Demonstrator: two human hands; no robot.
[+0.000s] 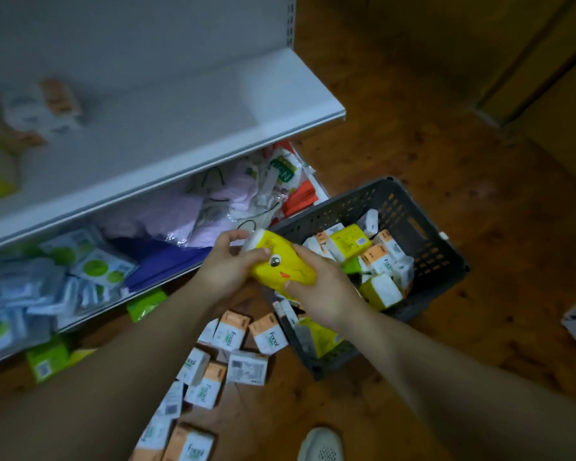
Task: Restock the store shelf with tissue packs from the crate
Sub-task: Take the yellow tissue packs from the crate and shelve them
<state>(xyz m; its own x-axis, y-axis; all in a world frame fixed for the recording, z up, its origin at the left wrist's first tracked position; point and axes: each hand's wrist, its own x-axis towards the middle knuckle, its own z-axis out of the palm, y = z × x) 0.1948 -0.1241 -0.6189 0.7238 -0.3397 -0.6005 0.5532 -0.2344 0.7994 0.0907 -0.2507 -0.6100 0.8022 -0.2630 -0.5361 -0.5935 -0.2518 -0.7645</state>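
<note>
hovering at nine o'clock of the crate (346, 207), a yellow tissue pack (281, 262) is gripped by left hand (226, 266) and right hand (323, 292), fingers (235, 235) curled; it could be dropped if either grip slackens.

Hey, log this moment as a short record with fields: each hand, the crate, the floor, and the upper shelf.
left hand: grips the far end of the yellow tissue pack
right hand: grips the near end of the same pack
crate: dark grey, on the floor, holding boxed packs
floor packs: orange-and-white, scattered left of the crate
upper shelf: a few blurred packs at its left end
</note>
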